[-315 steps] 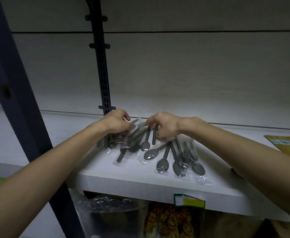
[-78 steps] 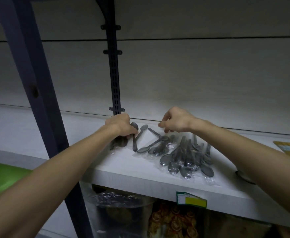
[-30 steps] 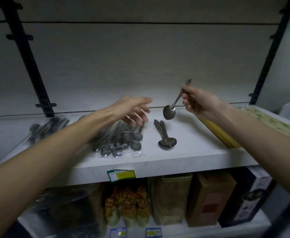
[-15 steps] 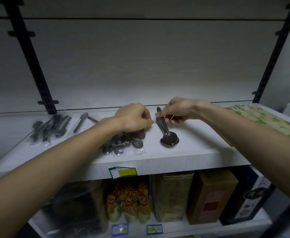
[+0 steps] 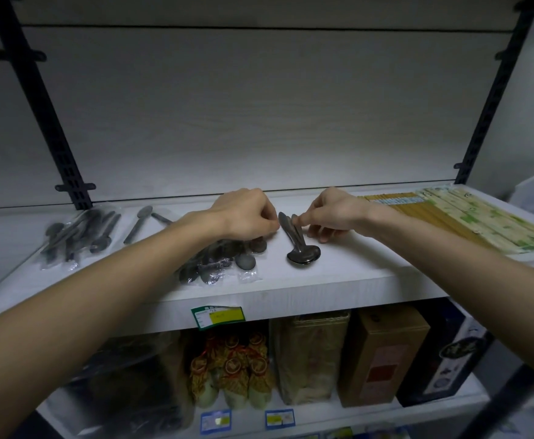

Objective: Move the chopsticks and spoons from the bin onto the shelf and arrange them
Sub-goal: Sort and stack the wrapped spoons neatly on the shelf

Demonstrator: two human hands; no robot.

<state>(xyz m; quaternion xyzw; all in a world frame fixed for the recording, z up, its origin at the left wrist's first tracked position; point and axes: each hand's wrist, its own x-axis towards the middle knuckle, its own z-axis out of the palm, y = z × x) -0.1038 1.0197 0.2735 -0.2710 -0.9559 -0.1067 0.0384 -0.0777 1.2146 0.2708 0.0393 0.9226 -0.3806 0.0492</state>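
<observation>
On the white shelf point(image 5: 338, 280) a small stack of bare metal spoons point(image 5: 300, 248) lies in the middle, bowls toward me. My right hand point(image 5: 332, 212) pinches the handle ends of that stack. My left hand point(image 5: 246, 213) is curled over the handle ends of a pile of plastic-wrapped spoons point(image 5: 221, 264) just left of it; whether it grips them is hidden. Another wrapped spoon bundle point(image 5: 75, 236) and two loose spoons point(image 5: 139, 221) lie at the far left. Packs of chopsticks point(image 5: 468, 220) lie on the shelf's right end.
Black shelf uprights stand at the back left point(image 5: 47, 122) and back right point(image 5: 490, 99). A green and yellow price tag point(image 5: 218, 316) hangs on the shelf's front edge. The shelf below holds boxes point(image 5: 383, 353) and bagged goods point(image 5: 234, 372).
My right hand has brought a spoon down from the air and laid it on the bare spoon stack. My left hand has curled shut over the wrapped spoons' handles.
</observation>
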